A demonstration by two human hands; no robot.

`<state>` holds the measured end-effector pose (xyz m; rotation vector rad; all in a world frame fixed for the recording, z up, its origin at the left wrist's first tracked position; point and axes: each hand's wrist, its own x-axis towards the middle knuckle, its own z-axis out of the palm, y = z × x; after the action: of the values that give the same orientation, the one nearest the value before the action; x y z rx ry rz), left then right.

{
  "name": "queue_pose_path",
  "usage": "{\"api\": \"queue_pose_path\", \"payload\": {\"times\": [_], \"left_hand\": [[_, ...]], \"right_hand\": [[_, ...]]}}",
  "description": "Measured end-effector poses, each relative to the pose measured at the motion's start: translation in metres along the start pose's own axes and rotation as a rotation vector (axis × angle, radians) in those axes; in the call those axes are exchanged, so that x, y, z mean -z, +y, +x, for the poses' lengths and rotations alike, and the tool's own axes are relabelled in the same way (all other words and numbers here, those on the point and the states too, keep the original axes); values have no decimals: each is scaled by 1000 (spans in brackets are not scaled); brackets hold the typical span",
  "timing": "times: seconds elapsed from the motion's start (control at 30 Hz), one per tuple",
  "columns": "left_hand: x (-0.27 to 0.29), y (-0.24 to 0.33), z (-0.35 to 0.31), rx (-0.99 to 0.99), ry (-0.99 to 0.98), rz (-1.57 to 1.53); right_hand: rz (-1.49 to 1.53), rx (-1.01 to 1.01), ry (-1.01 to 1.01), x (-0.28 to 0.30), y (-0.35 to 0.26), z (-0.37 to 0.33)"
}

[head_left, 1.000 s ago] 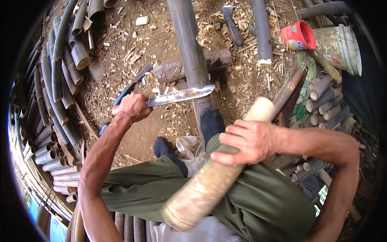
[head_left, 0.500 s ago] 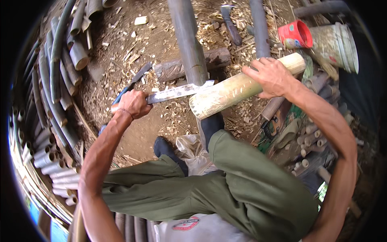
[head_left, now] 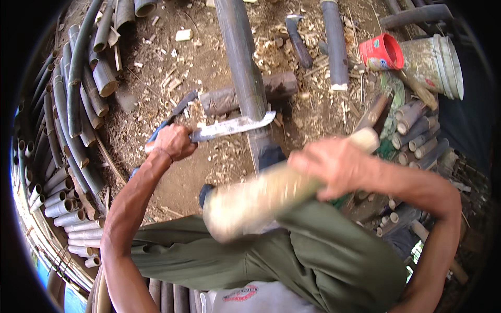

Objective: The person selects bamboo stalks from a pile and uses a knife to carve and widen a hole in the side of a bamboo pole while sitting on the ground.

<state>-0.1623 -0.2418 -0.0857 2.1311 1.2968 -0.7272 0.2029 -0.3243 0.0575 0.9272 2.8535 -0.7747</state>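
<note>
My left hand (head_left: 172,142) is closed round the handle of a machete (head_left: 224,128). Its long, worn blade points right and has a small hook at the tip. It crosses the dark bamboo pole (head_left: 242,68) low on its near part; whether the edge is sunk in, I cannot tell. In my right hand (head_left: 334,164) is a short, thick, pale log (head_left: 255,201), gripped near its narrower far end. Motion blurs the log, whose broad end hangs over my lap, apart from the blade. A dark cross log (head_left: 214,103) lies under the pole.
Bamboo lengths (head_left: 73,78) are stacked on the left, and cut pieces (head_left: 417,130) are piled on the right. A red tub (head_left: 377,53) sits against a dirty white bucket (head_left: 436,62). Beyond the pole lies an axe-like tool (head_left: 299,44). Shavings litter the dirt floor.
My right hand has swung the log down and toward me, away from the pole and blade. My left hand keeps the machete across the pole, its tip slightly lower.
</note>
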Motion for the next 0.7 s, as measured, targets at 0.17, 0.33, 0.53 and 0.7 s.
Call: {"api": "queue_pose_path", "payload": {"times": [0.17,0.33,0.53,0.7], "left_hand": [[6,1,0,-20,46,-27],[5,-4,9,-2,96,-70],[1,-5,7,-36,117,-7],[-19,-1,-9,-11,227,-100]], "right_hand": [[-208,-89,61,-21,52,2],[-157,-139,-19,-6,34,-13],[-255,38,77,-25,68,-2],[-28,-356,44,-5,26,-30]]}}
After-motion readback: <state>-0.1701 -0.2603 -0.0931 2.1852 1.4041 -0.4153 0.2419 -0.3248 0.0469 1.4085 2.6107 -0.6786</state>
